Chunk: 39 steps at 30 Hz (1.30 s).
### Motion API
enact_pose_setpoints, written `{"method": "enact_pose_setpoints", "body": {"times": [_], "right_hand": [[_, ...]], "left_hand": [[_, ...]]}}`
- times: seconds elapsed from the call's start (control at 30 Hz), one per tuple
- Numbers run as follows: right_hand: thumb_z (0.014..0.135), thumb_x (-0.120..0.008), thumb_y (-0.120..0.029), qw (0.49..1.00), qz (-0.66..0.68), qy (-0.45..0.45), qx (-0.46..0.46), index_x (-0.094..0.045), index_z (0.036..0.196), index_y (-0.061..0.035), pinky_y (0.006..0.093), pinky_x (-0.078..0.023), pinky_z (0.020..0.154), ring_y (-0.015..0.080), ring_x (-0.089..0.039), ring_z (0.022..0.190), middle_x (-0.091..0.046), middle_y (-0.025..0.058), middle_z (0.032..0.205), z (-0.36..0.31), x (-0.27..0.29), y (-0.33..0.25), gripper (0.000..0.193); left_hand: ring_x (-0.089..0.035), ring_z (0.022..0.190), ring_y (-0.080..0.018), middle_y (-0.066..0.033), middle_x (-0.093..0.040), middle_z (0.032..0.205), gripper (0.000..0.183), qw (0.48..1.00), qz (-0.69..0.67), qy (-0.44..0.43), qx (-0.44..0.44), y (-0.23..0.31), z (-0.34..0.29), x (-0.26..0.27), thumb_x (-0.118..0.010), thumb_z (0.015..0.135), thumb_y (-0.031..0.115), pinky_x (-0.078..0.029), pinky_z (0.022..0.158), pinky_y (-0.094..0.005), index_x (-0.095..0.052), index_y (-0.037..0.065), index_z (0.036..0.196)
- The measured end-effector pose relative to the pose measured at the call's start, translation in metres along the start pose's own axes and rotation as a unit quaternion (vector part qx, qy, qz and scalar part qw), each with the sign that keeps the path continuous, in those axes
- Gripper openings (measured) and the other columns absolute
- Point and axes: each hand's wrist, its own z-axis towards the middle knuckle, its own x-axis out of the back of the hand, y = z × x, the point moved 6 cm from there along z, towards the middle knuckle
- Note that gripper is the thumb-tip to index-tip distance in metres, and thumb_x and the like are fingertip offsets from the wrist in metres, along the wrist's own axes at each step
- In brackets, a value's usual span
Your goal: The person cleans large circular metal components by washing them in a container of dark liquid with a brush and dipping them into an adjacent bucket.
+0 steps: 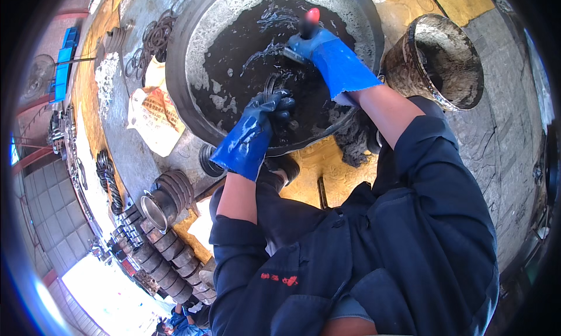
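Both my hands wear blue rubber gloves and work over a wide round basin (177, 67) of dark, foamy liquid. My left hand (270, 109) is low over the near part of the basin, fingers curled round a few thin metal rings (270, 85), partly hidden by the glove. Farther right and higher, my right hand (312, 42) grips a brush-like tool (295, 56). Its handle has a red end; the fingers hide much of it. The tool and the rings are apart. Wet streaks cover the left glove.
A grimy bucket (403, 67) stands right of the basin. On the left lie dark rings (158, 35), a printed sack (155, 116), a ribbed metal cylinder (169, 198) and stacked metal cylinders (166, 257). Another person (184, 321) is at the bottom left.
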Motion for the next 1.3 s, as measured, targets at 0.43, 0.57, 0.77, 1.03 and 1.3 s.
{"method": "enact_pose_setpoints", "body": {"times": [0.43,0.57,0.77,1.03,1.3], "right_hand": [[0.081,-0.069,-0.039,0.987,0.131,-0.095,0.003,-0.069,0.106,-0.0041,0.0320,-0.051,0.083,0.0193,-0.065,0.090,-0.071,0.0092,0.098,0.028,-0.013,0.030,0.043],[0.083,-0.070,-0.040,0.946,0.171,-0.266,0.071,-0.072,0.103,-0.0047,0.0297,-0.049,0.083,0.0141,-0.063,0.087,-0.071,0.0075,0.094,-0.047,-0.052,-0.043,0.040],[0.084,-0.066,-0.040,0.987,0.064,-0.128,0.075,-0.071,0.099,-0.0093,0.0334,-0.050,0.084,0.0188,-0.067,0.088,-0.072,0.0086,0.093,-0.023,-0.044,-0.020,0.035],[0.084,-0.065,-0.041,0.950,0.132,-0.250,0.131,-0.072,0.103,-0.0116,0.0323,-0.050,0.082,0.0176,-0.065,0.085,-0.071,0.0066,0.089,-0.035,-0.057,-0.040,0.036],[0.081,-0.062,-0.045,0.995,-0.065,-0.056,0.047,-0.070,0.103,-0.0080,0.0389,-0.051,0.084,0.0316,-0.067,0.093,-0.070,0.0175,0.098,-0.005,-0.046,0.004,0.044]], "left_hand": [[-0.067,0.094,-0.0191,-0.0118,-0.069,0.105,0.026,0.990,0.104,-0.014,-0.097,0.005,-0.015,-0.005,-0.053,0.096,0.012,-0.053,0.083,-0.0292,-0.059,-0.003,0.116],[-0.067,0.093,-0.0176,-0.0112,-0.069,0.106,0.026,0.990,0.080,0.026,-0.115,0.028,-0.050,-0.006,-0.051,0.096,0.007,-0.053,0.085,-0.0290,-0.059,-0.004,0.118],[-0.067,0.093,-0.0189,-0.0117,-0.069,0.105,0.028,0.996,-0.015,0.027,-0.082,0.009,-0.019,0.002,-0.056,0.092,0.004,-0.054,0.083,-0.0295,-0.058,-0.003,0.120],[-0.067,0.086,-0.0181,-0.0096,-0.070,0.100,0.024,0.871,0.381,0.057,-0.306,0.011,-0.019,0.032,-0.055,0.093,0.008,-0.053,0.076,-0.0297,-0.063,0.000,0.114],[-0.067,0.083,-0.0186,-0.0096,-0.071,0.099,0.021,0.986,0.117,0.050,-0.108,0.016,-0.025,0.005,-0.056,0.094,0.009,-0.053,0.074,-0.0294,-0.066,0.002,0.111]]}}
